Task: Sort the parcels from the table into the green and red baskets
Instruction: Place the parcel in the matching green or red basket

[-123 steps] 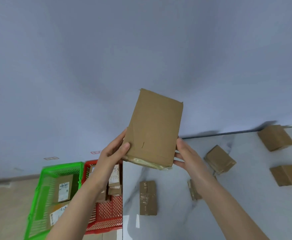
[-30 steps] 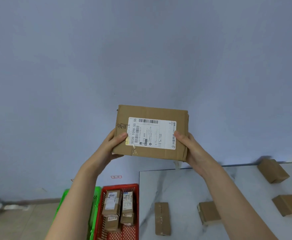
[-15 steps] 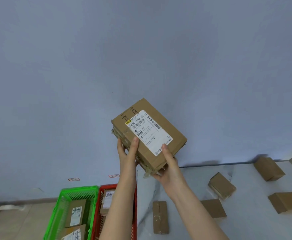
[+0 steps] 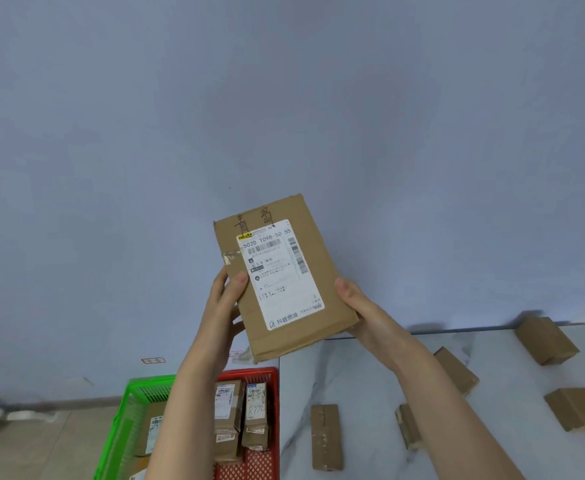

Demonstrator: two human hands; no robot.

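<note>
Hands up in front of the pale blue wall [image 4: 284,98], both clamped on one parcel [image 4: 322,258].

- Left hand [image 4: 227,299]: thumb flat on the front face by the left edge of the white label [image 4: 280,271], fingers wrapped behind the parcel's left side.
- Right hand [image 4: 357,306]: thumb hooked over the right edge, palm and fingers under the lower right corner.
- Both forearms bare, rising from the bottom of the view. The left one crosses in front of where the two baskets meet.

Parcel: flat brown cardboard, long side roughly upright, top leaning a little left, label facing the camera. Handwritten characters above the label, clear tape on the left edge. Held in the air, clear of everything, above the far rim of the red basket [image 4: 273,410] and the desk's left edge.

Below: red basket on the floor [image 4: 41,445], just beside the white marbled desk [image 4: 492,445], holding two stacks of small labelled parcels [image 4: 228,410]. Green basket [image 4: 135,393] touching it on the left, with at least one labelled box [image 4: 152,427] inside.

Desk: five brown boxes lying well apart, the nearest [image 4: 326,436] taped along its length, another [image 4: 407,426] partly hidden by the right forearm.
</note>
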